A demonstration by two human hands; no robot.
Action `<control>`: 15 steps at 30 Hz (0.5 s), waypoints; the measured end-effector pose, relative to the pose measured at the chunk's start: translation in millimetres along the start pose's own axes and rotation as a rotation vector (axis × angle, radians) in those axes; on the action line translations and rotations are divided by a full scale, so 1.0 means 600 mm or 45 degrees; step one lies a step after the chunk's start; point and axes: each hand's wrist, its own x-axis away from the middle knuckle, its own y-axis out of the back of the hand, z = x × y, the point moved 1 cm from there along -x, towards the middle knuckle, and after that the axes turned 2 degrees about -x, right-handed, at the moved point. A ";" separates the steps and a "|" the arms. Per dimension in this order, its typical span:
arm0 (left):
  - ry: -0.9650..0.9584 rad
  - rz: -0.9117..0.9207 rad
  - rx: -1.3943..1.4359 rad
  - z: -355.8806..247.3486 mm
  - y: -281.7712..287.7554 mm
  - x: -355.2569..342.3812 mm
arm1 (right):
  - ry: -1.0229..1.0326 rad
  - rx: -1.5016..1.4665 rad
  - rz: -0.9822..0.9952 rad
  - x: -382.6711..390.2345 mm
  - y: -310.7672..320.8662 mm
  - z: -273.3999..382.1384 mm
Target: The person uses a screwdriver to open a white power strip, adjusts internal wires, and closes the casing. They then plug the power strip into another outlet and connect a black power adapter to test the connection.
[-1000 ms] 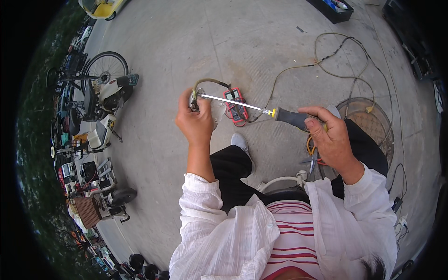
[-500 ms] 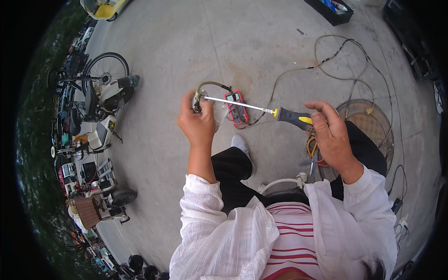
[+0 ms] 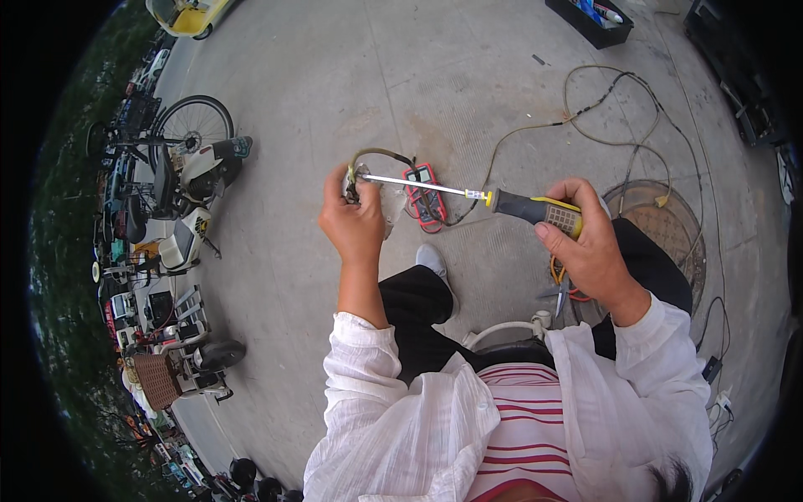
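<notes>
In my right hand [image 3: 590, 247], fingers and thumb close round the grey and yellow handle of a long screwdriver [image 3: 523, 206]. Its thin bright shaft reaches left to my left hand [image 3: 351, 222]. Those fingers pinch a small part [image 3: 352, 193] at the end of a cable [image 3: 381, 151]; the fingers partly cover it, so its kind is unclear. The screwdriver's tip meets this part. On the ground just beyond, between my hands, lies a red multimeter [image 3: 433, 219] with the cable passing over it.
Pliers [image 3: 560, 294] with orange handles lie below my right hand, near a round manhole cover [image 3: 661, 222]. Looped cable [image 3: 577, 117] spreads over the concrete. A black bin [image 3: 598, 32] stands far right. Parked bikes [image 3: 188, 159] line the left side.
The screwdriver's handle has turned about its axis, bringing a patterned face into view. My right thumb has moved down round the handle, and my fingers now wrap it. My left hand is almost still.
</notes>
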 end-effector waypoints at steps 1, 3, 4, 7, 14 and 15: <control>0.003 -0.001 -0.014 0.001 0.001 0.000 | 0.037 0.066 0.028 -0.001 0.002 0.006; -0.007 0.017 -0.022 0.002 0.004 0.001 | -0.305 0.075 0.135 -0.003 0.012 0.007; -0.013 0.028 -0.022 0.001 0.002 0.000 | -0.476 0.082 0.184 -0.003 0.017 0.007; 0.048 0.050 -0.031 -0.002 0.001 0.000 | -0.562 -0.106 0.246 -0.005 0.022 0.015; 0.048 0.060 -0.071 0.000 0.003 -0.002 | -0.067 0.130 0.106 -0.001 0.005 0.019; 0.084 0.093 -0.084 -0.006 0.006 -0.001 | -0.255 0.101 0.173 -0.001 0.013 0.017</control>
